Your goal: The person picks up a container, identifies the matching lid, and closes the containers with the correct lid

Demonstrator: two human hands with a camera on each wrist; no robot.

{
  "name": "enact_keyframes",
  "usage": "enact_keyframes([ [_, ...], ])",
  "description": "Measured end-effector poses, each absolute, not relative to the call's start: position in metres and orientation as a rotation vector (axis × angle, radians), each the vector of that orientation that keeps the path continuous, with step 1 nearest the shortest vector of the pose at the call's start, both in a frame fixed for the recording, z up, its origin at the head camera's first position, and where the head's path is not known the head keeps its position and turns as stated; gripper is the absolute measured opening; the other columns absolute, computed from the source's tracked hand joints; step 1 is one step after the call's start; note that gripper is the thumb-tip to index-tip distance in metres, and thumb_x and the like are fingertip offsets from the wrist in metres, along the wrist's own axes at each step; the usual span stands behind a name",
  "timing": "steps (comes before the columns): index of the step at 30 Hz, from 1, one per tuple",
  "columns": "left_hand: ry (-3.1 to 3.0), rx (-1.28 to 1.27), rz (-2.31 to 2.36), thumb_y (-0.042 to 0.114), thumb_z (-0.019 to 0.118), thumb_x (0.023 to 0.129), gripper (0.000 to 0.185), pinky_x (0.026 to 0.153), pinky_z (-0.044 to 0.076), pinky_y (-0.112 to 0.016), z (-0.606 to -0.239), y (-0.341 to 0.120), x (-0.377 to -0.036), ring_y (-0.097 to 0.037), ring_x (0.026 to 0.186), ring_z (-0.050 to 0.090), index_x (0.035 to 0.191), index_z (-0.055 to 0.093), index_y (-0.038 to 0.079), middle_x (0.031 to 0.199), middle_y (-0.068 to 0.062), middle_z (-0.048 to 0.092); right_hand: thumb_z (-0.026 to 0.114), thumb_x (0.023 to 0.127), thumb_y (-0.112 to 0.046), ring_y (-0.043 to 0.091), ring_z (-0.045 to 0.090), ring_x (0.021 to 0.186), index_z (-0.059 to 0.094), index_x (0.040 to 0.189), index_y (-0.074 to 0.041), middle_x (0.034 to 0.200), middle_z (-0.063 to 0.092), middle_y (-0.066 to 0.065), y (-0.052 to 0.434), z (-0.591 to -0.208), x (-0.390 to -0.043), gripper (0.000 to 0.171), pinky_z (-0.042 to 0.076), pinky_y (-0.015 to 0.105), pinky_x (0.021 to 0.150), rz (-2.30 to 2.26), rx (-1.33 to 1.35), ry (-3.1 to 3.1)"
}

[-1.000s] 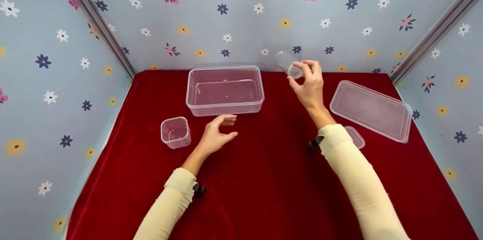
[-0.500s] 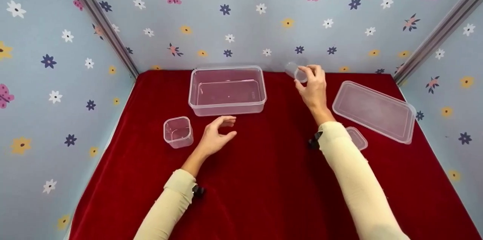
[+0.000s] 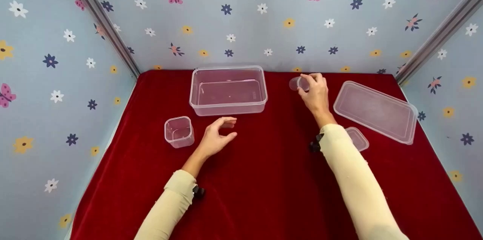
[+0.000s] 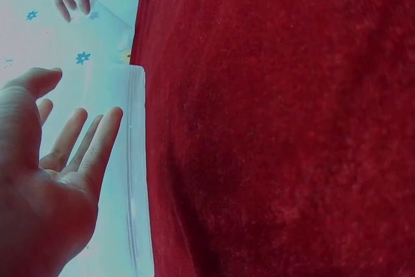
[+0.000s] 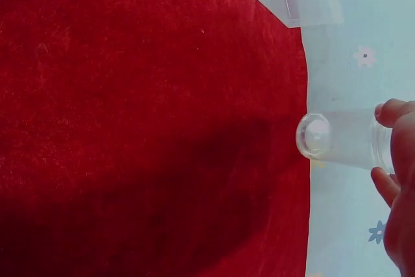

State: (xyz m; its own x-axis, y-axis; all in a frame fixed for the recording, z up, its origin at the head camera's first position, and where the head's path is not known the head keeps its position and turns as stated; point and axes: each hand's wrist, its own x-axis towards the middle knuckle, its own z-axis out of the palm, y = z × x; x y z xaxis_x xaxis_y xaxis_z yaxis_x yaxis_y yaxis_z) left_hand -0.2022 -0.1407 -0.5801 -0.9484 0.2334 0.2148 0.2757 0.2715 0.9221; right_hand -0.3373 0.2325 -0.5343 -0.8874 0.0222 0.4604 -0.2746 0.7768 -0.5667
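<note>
My right hand [image 3: 315, 91] grips a small clear round cup [image 3: 296, 83] near the back of the red cloth [image 3: 264, 179], just right of a large clear rectangular container [image 3: 228, 90]. In the right wrist view the small clear round cup [image 5: 340, 138] lies on its side between my fingertips [image 5: 391, 112], its base towards the cloth. My left hand [image 3: 219, 138] hovers over the cloth with relaxed, slightly curled fingers and holds nothing. It is between a small clear square container [image 3: 179, 131] and the large container's front wall. The left wrist view shows my left hand's open palm [image 4: 48, 173] beside the large container's wall [image 4: 133, 160].
A large clear lid [image 3: 375, 111] lies at the right. A small clear lid [image 3: 356, 139] rests beside my right forearm. Flower-patterned walls [image 3: 241, 17] close in the back and both sides.
My right hand has lowered the round cup from above the back edge down towards the cloth. My left hand has stayed where it was.
</note>
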Motion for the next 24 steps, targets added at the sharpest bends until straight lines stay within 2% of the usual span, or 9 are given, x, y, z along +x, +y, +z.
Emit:
enact_keyframes([
  [5,-2.469,-0.502,-1.802,-0.002,0.083,0.096,0.047,0.093,0.068,-0.063,-0.5805,-0.1418,-0.2021,-0.048,0.129,0.074,0.141,0.069,-0.006,0.137,-0.035,0.073,0.086,0.094,-0.006,0.05,0.063,0.133,0.074,0.136,0.0,0.139,0.067,0.028,0.2325,-0.535,-0.3388,0.044,0.053,0.062,0.118,0.887,0.137,-2.573],
  [12,-2.482,-0.503,-1.785,-0.002,0.083,0.096,0.047,0.091,0.068,-0.056,-0.5821,-0.1427,-0.202,-0.047,0.129,0.074,0.141,0.069,-0.006,0.137,-0.035,0.073,0.085,0.095,-0.005,0.05,0.064,0.135,0.072,0.125,0.004,0.142,0.066,0.029,0.2301,-0.5344,-0.3391,0.034,0.054,0.061,0.119,0.854,0.137,-2.581],
  [15,-2.476,-0.498,-1.791,-0.003,0.083,0.096,0.047,0.092,0.068,-0.058,-0.5815,-0.1428,-0.202,-0.047,0.129,0.074,0.141,0.069,-0.007,0.137,-0.034,0.073,0.085,0.096,-0.005,0.05,0.065,0.136,0.074,0.125,0.003,0.144,0.063,0.027,0.2289,-0.5329,-0.3386,0.032,0.055,0.059,0.119,0.856,0.146,-2.594],
  [19,-2.459,-0.495,-1.795,-0.002,0.083,0.097,0.046,0.092,0.069,-0.061,-0.5813,-0.1428,-0.2028,-0.047,0.129,0.074,0.141,0.07,-0.007,0.137,-0.034,0.073,0.085,0.098,-0.007,0.049,0.067,0.132,0.076,0.126,0.0,0.138,0.061,0.026,0.2269,-0.5303,-0.339,0.031,0.058,0.058,0.115,0.836,0.155,-2.621],
  [24,-2.463,-0.499,-1.783,0.0,0.083,0.098,0.044,0.091,0.07,-0.055,-0.5831,-0.143,-0.2034,-0.047,0.128,0.074,0.14,0.071,-0.006,0.136,-0.034,0.073,0.084,0.097,-0.005,0.05,0.068,0.128,0.076,0.127,0.0,0.134,0.064,0.027,0.2259,-0.531,-0.3411,0.032,0.057,0.06,0.113,0.789,0.201,-2.621],
])
